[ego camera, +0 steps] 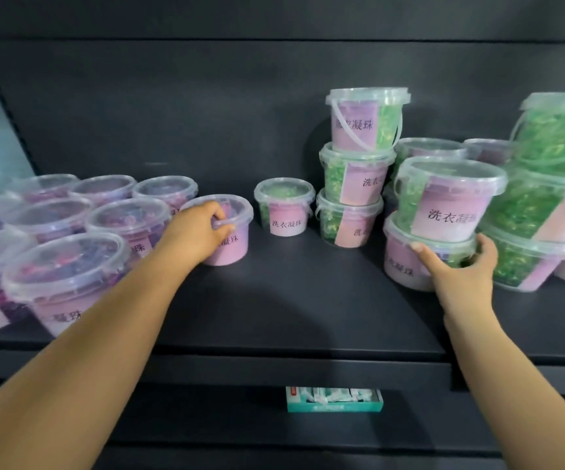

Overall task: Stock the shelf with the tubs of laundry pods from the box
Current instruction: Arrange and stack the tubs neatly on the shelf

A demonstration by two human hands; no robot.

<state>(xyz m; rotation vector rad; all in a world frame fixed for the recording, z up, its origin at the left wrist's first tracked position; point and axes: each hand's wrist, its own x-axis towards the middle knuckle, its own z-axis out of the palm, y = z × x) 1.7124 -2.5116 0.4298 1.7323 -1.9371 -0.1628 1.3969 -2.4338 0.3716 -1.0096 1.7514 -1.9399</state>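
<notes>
The right hand (460,269) curls its fingers under the green tub (450,205), tilted atop a lower tub (399,262) on the shelf (291,300), while the left hand (196,232) grips the rim of the purple tub (233,247) standing mid-shelf.

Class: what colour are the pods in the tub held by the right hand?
Green pods, clearest in head view.

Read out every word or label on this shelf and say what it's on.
"洗衣凝珠": label of the small green tub standing alone.
"洗衣凝珠": label of the green tub in the right hand.
"凝珠", rest hidden: purple tub under the left hand.
Teal box below: print too blurred to read.
Other tub labels: partly hidden or blurred.
</notes>
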